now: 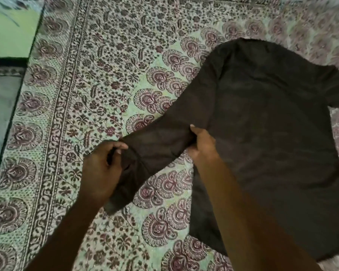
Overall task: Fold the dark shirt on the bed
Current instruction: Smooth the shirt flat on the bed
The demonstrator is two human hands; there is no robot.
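The dark brown long-sleeved shirt (266, 118) lies spread flat on the patterned bedsheet (98, 79), its body on the right and its collar end toward the top. One sleeve (159, 141) stretches out to the lower left. My left hand (100, 171) grips that sleeve near the cuff, whose end hangs below my fingers. My right hand (202, 145) pinches the same sleeve further up, close to where it joins the body. The other sleeve runs off the right edge of the view.
The floral sheet covers the bed, with a banded border running along its left side. The bed's left edge (18, 98) drops to a grey floor (0, 106), and a green surface (10, 32) shows at the top left.
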